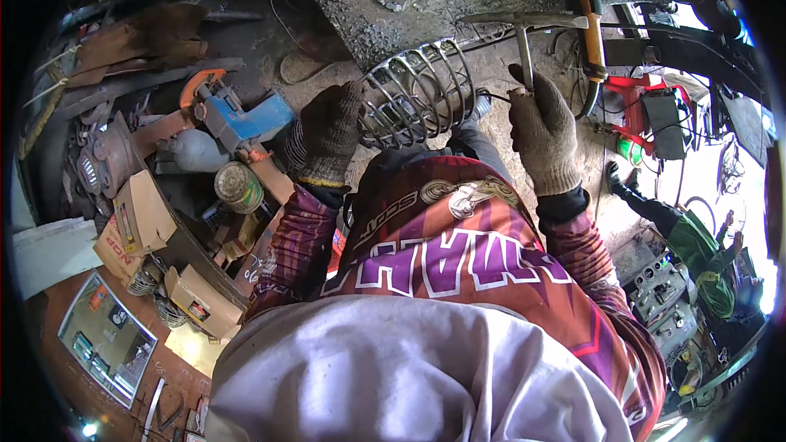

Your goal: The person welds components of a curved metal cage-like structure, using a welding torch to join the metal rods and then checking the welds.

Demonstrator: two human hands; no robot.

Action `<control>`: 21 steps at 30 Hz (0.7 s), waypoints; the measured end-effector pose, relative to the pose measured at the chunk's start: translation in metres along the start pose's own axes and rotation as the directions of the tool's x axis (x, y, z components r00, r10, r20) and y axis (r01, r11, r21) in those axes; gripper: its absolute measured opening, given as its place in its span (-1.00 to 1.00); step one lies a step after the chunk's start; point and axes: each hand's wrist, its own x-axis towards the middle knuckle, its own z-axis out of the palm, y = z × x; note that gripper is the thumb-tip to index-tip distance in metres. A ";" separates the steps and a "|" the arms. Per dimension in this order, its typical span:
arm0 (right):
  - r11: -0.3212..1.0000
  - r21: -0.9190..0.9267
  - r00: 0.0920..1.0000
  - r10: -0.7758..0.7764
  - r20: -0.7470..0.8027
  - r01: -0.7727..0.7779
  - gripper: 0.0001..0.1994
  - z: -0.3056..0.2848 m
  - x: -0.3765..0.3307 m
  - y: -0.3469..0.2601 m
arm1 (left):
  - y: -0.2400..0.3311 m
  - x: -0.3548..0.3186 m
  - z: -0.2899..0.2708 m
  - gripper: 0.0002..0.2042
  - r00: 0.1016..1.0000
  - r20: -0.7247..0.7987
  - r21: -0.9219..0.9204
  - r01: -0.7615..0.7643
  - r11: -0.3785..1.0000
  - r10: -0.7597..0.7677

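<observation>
Gloved left hand (329,129) curled around a ribbed metal cage (420,92) at its left end, right hand (544,135) clasping a hammer (525,51), cage between them

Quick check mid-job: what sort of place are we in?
Probably a metalworking or repair workshop: there's a grimy worktable strewn with debris, a barred metal cage in the left hand, and a narrow-headed hammer in the right hand.
</observation>
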 end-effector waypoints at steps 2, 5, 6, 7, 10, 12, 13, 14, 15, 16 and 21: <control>0.999 0.032 0.999 0.041 0.006 -0.041 -0.67 -0.001 0.001 0.003 | -0.004 0.004 -0.004 -0.74 0.994 0.078 0.020 0.081 0.997 -0.082; 0.997 0.075 1.000 0.020 0.006 -0.021 -0.63 0.003 0.002 0.009 | -0.024 0.002 0.012 -0.76 0.992 -0.097 -0.134 -0.091 0.987 0.079; 0.994 0.100 0.999 0.032 0.005 -0.033 -0.62 0.004 0.001 0.008 | -0.029 0.000 0.013 -0.76 0.979 -0.160 -0.175 -0.154 0.973 0.126; 0.990 0.130 0.999 0.047 0.001 -0.047 -0.62 0.004 0.001 0.008 | -0.024 0.002 0.009 -0.77 0.974 -0.132 -0.021 -0.186 0.982 0.181; 0.986 0.161 0.998 0.054 -0.018 -0.051 -0.61 0.001 0.002 0.009 | -0.018 0.003 0.004 -0.75 0.978 -0.105 0.084 -0.171 0.982 0.179; 0.987 0.150 0.997 0.071 -0.040 -0.064 -0.61 -0.003 0.002 0.008 | -0.011 0.000 0.001 -0.71 0.996 -0.069 -0.085 0.046 0.995 -0.052; 0.987 0.139 0.995 0.088 -0.053 -0.080 -0.61 -0.004 0.002 0.008 | -0.007 0.001 -0.001 -0.71 0.997 -0.064 -0.089 0.040 0.995 -0.046; 0.987 0.140 0.995 0.085 -0.052 -0.077 -0.61 -0.006 0.003 0.009 | -0.001 0.002 -0.005 -0.70 0.995 -0.092 -0.081 0.041 0.996 -0.048; 0.984 0.157 0.995 0.088 -0.047 -0.080 -0.62 -0.008 0.003 0.012 | 0.002 0.002 -0.008 -0.69 0.991 -0.120 -0.072 0.041 0.997 -0.050; 0.981 0.175 0.995 0.091 -0.045 -0.082 -0.63 -0.010 0.004 0.015 | -0.002 0.000 -0.009 -0.66 0.988 -0.151 -0.090 0.023 0.996 -0.037; 0.974 0.202 0.993 0.109 -0.045 -0.098 -0.62 -0.010 0.004 0.018 | 0.000 -0.006 -0.023 -0.64 0.993 -0.113 -0.100 -0.035 0.994 0.024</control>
